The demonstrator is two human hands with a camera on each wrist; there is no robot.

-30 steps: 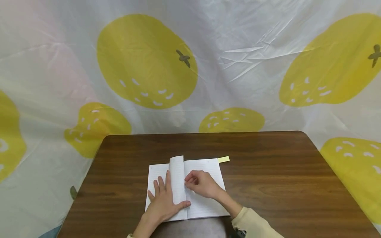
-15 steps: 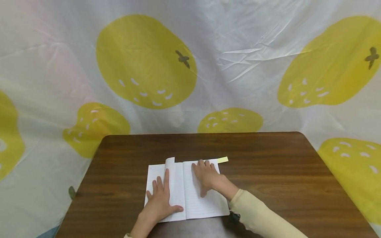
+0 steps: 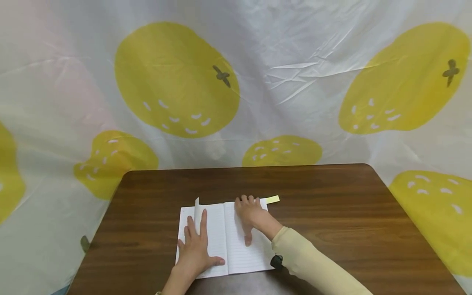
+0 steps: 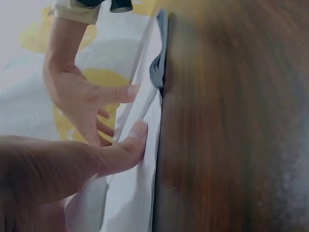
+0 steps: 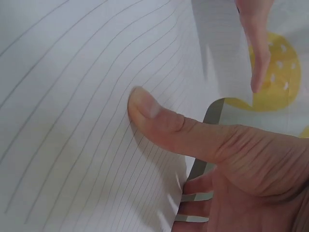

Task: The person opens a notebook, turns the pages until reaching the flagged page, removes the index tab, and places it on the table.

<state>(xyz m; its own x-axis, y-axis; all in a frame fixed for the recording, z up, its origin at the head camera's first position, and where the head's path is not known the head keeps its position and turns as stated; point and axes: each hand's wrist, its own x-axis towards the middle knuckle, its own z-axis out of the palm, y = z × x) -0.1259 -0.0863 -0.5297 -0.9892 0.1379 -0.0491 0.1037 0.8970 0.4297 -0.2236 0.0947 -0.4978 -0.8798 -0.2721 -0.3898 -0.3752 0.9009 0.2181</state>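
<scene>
A lined notebook (image 3: 217, 233) lies open on the table, its spine running roughly away from me. On the left side one leaf (image 3: 197, 211) stands curled up, partly behind the fingers of my left hand (image 3: 194, 252). That hand rests spread on the left page, thumb pointing toward the spine. Across the upper part of the right page lies my right hand (image 3: 252, 217), its fingertips at the far edge. In the right wrist view the right thumb (image 5: 169, 130) presses the lined page (image 5: 87, 96). A yellow sticky tab (image 3: 273, 199) juts from the notebook's far right corner.
The brown wooden table (image 3: 332, 205) extends around the notebook to both sides and behind it. At its back hangs a pale cloth (image 3: 258, 82) printed with yellow fruit. A black device (image 3: 276, 262) sits at the right wrist.
The right hand has gone from near the spine, fingers bent, to lying on the upper right page. The curled leaf has moved left, exposing another left page beneath the left hand.
</scene>
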